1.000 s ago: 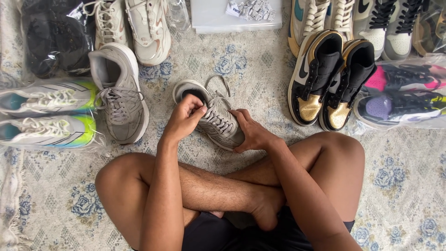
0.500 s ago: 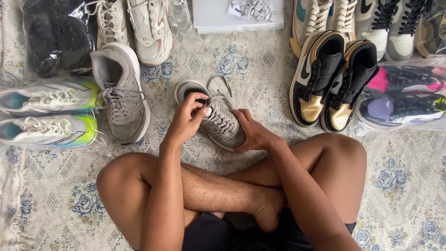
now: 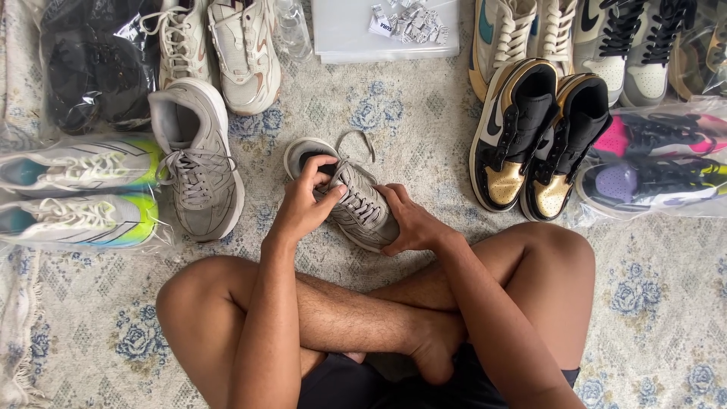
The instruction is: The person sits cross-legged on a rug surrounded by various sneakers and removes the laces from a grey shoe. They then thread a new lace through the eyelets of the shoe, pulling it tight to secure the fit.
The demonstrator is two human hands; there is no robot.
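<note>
A grey sneaker (image 3: 356, 208) lies on the patterned rug in front of my crossed legs, toe towards me. My left hand (image 3: 303, 201) pinches its laces and tongue near the collar. My right hand (image 3: 413, 223) cups the toe end from the right side and steadies it. A loose lace end (image 3: 356, 140) loops over the rug behind the heel. Its matching grey sneaker (image 3: 198, 159) stands to the left, apart from my hands.
A black and gold pair (image 3: 538, 140) stands at the right. Bagged shoes (image 3: 651, 155) lie at far right, bagged white and green runners (image 3: 76, 189) at left. A white pair (image 3: 216, 42), a white box (image 3: 382, 30) and more sneakers (image 3: 591, 38) line the back.
My left hand has slid up the laces towards the shoe's collar and pinched in. The right hand stays on the toe.
</note>
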